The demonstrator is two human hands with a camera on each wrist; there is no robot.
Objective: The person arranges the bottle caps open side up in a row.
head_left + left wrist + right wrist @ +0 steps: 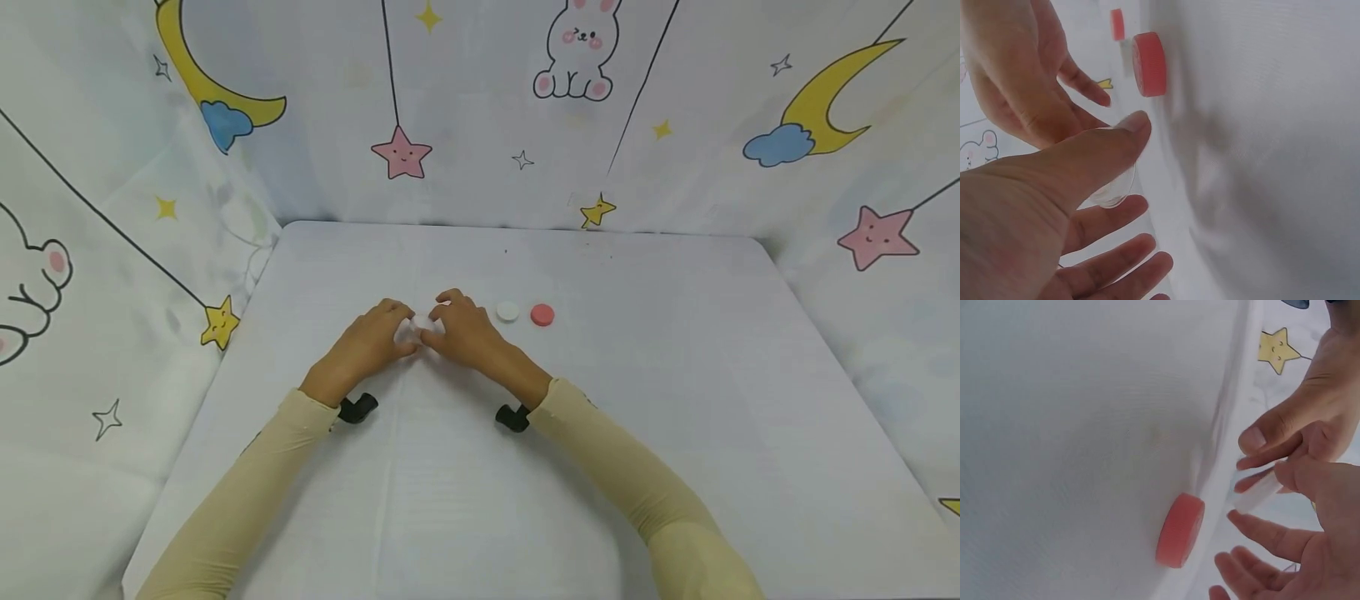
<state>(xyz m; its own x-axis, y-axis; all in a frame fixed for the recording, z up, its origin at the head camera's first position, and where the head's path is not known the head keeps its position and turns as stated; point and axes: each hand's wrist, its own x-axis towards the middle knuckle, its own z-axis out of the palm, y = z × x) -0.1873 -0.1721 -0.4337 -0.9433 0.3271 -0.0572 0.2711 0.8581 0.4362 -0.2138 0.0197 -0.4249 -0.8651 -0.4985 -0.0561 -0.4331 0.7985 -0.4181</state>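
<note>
In the head view both hands meet left of centre over the table, with a small translucent round lid (422, 323) between them. My right hand (472, 333) pinches this lid (1260, 492) by its edge between thumb and index finger. My left hand (365, 340) is close beside it, thumb and fingers spread apart; in the left wrist view its thumb crosses in front of the clear rim (1115, 199). Whether the left fingers touch the lid is hard to tell. Right of the hands lie a pale cap (507, 312) and a red cap (542, 314); both look red in the left wrist view.
A white cloth covers the table (675, 400). Patterned curtains (480, 100) with moons, stars and rabbits stand behind and at the sides. Black wrist camera mounts (358, 408) show beneath both wrists.
</note>
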